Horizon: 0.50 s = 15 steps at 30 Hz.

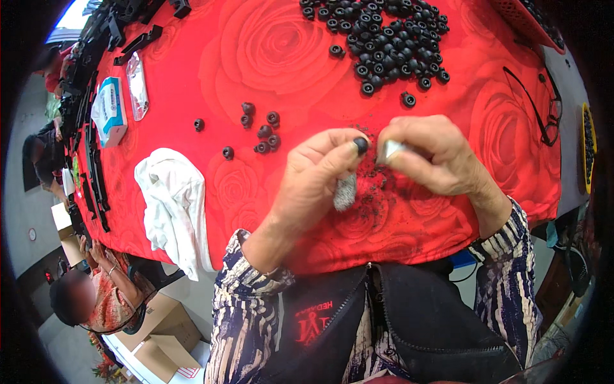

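My left hand (307,173) pinches a small round black part (361,146) between thumb and forefinger. Below those fingers a grey fuzzy piece of material (345,194) sticks out of the same hand. Just to the right, my right hand (438,157) is closed around a small pale, shiny piece (392,150), mostly hidden by the fingers; its kind cannot be made out. A narrow gap separates the two hands. Black crumbs (372,185) are scattered on the red tablecloth beneath them. Several loose black round parts (264,131) lie left of my left hand.
A big heap of black round parts (396,48) covers the far middle. A white cloth (171,205) and a tissue pack (110,112) lie left, near long black pieces (93,166). Eyeglasses (543,115) rest at right. Another person (105,294) sits at lower left.
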Available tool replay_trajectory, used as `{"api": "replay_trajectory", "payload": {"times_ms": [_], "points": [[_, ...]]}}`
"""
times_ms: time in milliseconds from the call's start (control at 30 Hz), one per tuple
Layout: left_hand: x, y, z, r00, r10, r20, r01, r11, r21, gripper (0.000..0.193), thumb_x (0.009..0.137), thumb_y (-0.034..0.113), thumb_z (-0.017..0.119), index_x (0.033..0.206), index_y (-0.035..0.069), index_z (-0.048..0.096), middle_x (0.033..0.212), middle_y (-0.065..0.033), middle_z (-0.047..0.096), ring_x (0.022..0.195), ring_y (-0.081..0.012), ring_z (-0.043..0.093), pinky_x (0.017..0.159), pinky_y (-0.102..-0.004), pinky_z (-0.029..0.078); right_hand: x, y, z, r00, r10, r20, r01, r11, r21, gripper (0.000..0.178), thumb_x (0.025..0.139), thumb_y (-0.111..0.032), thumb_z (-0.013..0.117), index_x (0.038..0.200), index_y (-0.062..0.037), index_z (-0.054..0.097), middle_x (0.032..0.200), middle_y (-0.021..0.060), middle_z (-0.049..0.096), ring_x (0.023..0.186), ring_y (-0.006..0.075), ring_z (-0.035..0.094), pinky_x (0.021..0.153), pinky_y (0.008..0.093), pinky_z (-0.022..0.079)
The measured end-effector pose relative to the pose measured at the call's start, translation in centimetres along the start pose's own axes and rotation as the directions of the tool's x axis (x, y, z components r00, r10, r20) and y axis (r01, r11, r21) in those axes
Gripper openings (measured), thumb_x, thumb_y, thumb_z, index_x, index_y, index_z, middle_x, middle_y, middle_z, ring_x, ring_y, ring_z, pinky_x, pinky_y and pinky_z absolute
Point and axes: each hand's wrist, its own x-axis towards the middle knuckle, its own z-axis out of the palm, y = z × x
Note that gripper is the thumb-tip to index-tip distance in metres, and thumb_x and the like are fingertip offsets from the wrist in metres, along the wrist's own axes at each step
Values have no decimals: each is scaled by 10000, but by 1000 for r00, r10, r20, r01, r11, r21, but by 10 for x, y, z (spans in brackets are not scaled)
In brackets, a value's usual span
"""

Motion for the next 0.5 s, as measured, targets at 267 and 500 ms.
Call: {"api": "replay_trajectory", "payload": {"times_ms": [267, 500], "points": [[-3, 2, 4, 998, -40, 56, 39, 999, 2, 188, 899, 109, 549, 1032, -23, 566, 848, -4, 579, 707, -40, 479, 647, -173, 394, 4, 0, 19, 912, -323, -251, 240, 920, -312, 329, 644, -20, 695, 957, 3, 598, 726, 74, 568, 556, 180, 534, 505, 279, 413], [1, -4, 4, 988, -139, 62, 144, 986, -86, 207, 910, 136, 531, 1047, -17, 558, 877, -26, 601, 686, -39, 472, 629, -170, 402, -2, 7, 27, 840, -517, -164, 332, 730, -597, 306, 643, -23, 723, 922, 19, 604, 711, 67, 581, 555, 175, 561, 464, 287, 406]]}}
